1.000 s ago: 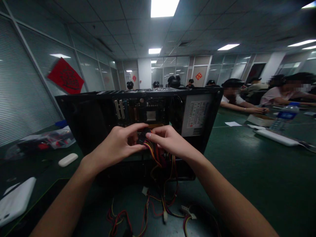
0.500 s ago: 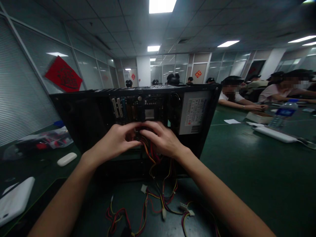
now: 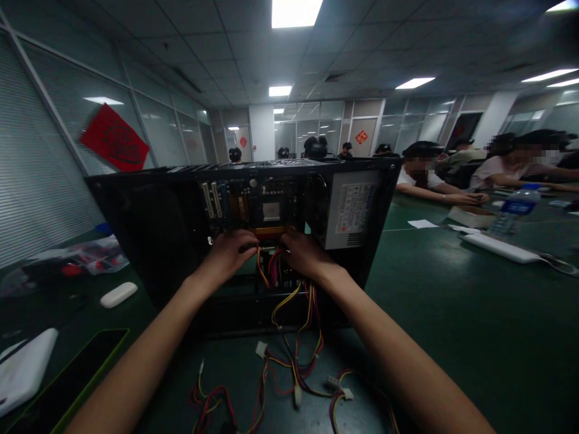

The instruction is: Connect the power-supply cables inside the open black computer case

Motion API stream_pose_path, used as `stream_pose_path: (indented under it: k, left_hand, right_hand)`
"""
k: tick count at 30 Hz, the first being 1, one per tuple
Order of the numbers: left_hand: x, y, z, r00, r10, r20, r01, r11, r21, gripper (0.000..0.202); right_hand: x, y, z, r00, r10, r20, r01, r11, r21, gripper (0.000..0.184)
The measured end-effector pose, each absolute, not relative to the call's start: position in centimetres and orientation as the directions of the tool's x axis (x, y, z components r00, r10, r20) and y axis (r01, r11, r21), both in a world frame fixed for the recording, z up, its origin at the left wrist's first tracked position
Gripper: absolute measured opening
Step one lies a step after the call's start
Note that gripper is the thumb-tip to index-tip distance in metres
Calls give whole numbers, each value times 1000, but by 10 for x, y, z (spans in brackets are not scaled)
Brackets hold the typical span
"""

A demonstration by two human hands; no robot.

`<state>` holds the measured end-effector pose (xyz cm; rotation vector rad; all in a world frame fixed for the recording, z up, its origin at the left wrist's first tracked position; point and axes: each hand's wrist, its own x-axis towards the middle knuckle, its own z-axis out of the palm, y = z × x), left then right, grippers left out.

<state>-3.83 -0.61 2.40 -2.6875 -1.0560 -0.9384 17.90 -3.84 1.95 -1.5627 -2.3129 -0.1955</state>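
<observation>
An open black computer case [image 3: 149,241] lies on its side on the green table, with its motherboard [image 3: 266,205] and grey power supply [image 3: 355,208] facing me. Both my hands reach inside it, just below the motherboard. My left hand [image 3: 230,253] and my right hand [image 3: 305,253] have their fingers curled around the end of a bundle of red, yellow and black power cables [image 3: 275,271], and the connector itself is hidden between them. The remaining cables [image 3: 289,367] trail out of the case onto the table toward me, with white plugs at their ends.
A white oval object [image 3: 118,295] and a white device [image 3: 25,371] lie at the left, beside a black mat [image 3: 72,380]. Red-and-clear bags [image 3: 97,259] sit further back. At the right are a water bottle [image 3: 509,218], a white keyboard [image 3: 502,248] and seated people [image 3: 434,178].
Both hands have moved forward and deeper into the case, carrying the cable end from in front of the opening up to the motherboard's lower edge. The loose cables have been pulled along.
</observation>
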Motion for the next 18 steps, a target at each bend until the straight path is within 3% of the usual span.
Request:
stream_pose_path:
  k: [10,18]
  left_hand:
    - [-34,24,5,671,546,501,628,-778,6,16]
    - [-21,27,-1,653,605,456,680,-734,1,10]
  right_hand:
    - [172,-35,12,-337,887,315,923,378,-75,24]
    - [170,-31,6,-326,888,326,921,376,-105,24]
